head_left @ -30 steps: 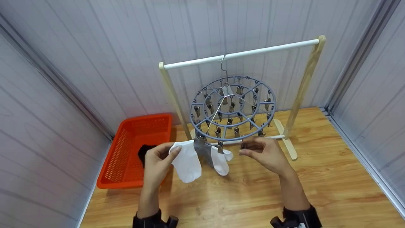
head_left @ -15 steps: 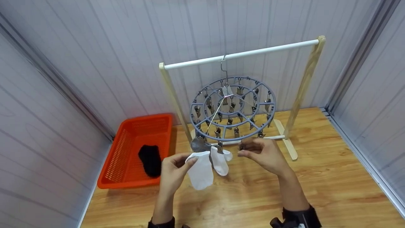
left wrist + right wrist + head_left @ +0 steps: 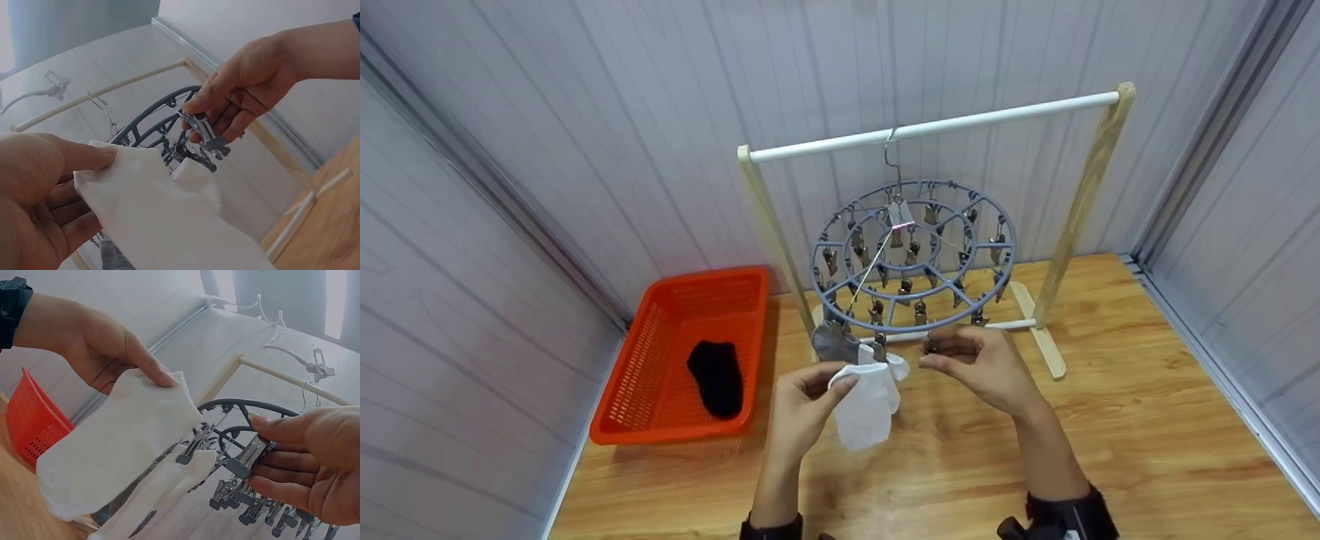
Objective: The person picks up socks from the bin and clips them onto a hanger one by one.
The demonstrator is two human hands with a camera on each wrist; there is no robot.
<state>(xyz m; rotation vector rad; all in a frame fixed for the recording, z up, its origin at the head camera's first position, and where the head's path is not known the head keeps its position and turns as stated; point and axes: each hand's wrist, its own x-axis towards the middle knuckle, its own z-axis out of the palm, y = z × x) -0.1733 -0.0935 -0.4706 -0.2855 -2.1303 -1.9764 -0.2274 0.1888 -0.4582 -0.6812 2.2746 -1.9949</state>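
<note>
A white sock (image 3: 861, 411) dangles from my left hand (image 3: 802, 409), its cuff pinched between thumb and fingers. My right hand (image 3: 979, 367) holds a metal clip (image 3: 247, 454) that hangs from the round grey drying hanger (image 3: 894, 328); the clip's grey tips show in both wrist views. Between the hands another white sock (image 3: 169, 486) hangs by a clip, partly hidden in the head view by the held sock. A grey sock (image 3: 834, 343) hangs at the hanger's left front.
A wooden rack with a white bar (image 3: 982, 118) bears the hanger by its hook. Several unused clips dangle from the rings. An orange basket (image 3: 619, 390) with a black sock (image 3: 718, 379) in it stands at the left on the wooden table (image 3: 997, 465).
My left hand has carried the white sock rightward, away from the basket and in front of the hanging white sock. The right hand has stayed at its clip, shifting only slightly left.
</note>
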